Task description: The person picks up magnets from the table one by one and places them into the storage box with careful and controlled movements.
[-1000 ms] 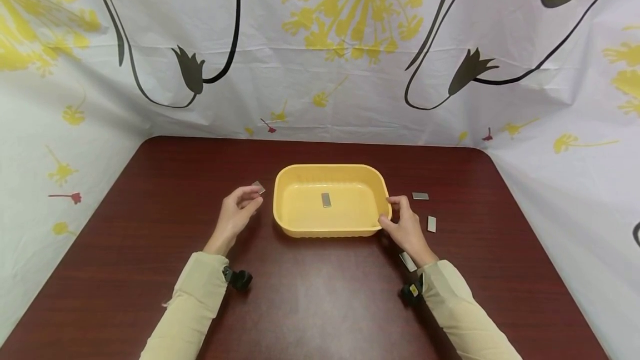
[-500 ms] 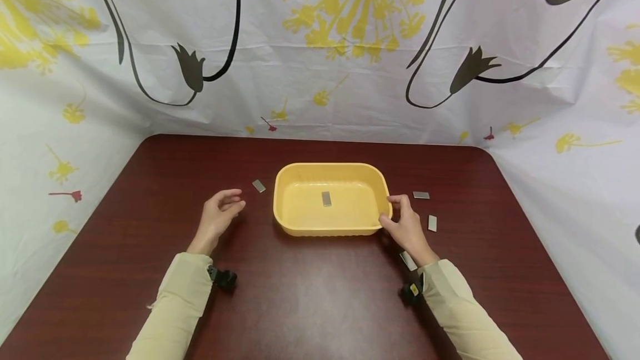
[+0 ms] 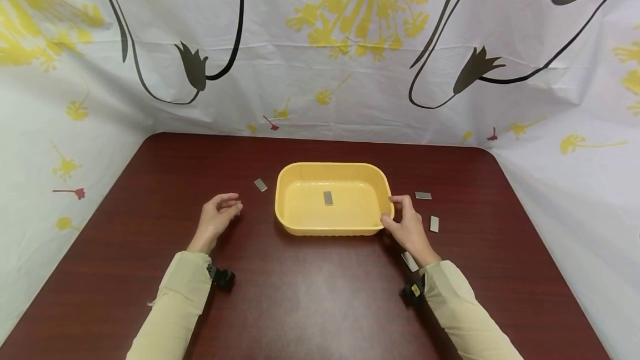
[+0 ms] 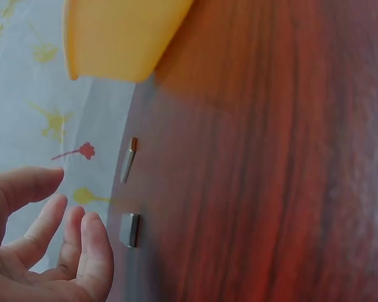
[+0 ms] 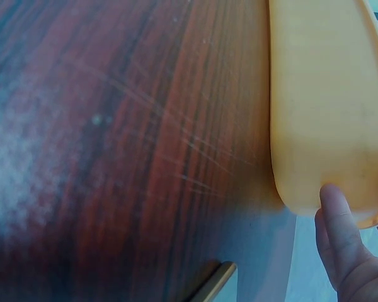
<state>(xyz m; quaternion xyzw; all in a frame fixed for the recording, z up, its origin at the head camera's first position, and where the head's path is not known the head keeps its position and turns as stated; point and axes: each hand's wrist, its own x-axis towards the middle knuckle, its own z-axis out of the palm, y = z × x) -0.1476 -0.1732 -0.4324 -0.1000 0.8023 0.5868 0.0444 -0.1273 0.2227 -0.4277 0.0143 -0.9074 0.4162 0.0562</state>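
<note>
A yellow plastic tray (image 3: 332, 225) stands mid-table with one flat grey metal-looking rectangle (image 3: 328, 198) inside. My right hand (image 3: 407, 226) grips the tray's right end; in the right wrist view a finger (image 5: 337, 207) lies against its wall. To the tray's left, my left hand (image 3: 215, 218) hovers with fingers and thumb apart. Beside its fingertips, a second grey rectangle (image 3: 238, 206) is partly hidden in the head view. In the left wrist view that grey rectangle (image 4: 131, 230) is apart from the fingers. A third grey rectangle (image 3: 260, 185) lies farther back.
Right of the tray lie more grey rectangles: one at the back (image 3: 423, 195), one nearer (image 3: 434, 224), and one beside the right wrist (image 3: 410, 261). A patterned white cloth (image 3: 330, 110) hangs behind the dark red-brown table (image 3: 320, 304).
My left hand has drawn back leftward from the grey rectangle at the back left, which stays on the table. Another rectangle now shows by its fingertips. My right hand keeps its grip on the tray.
</note>
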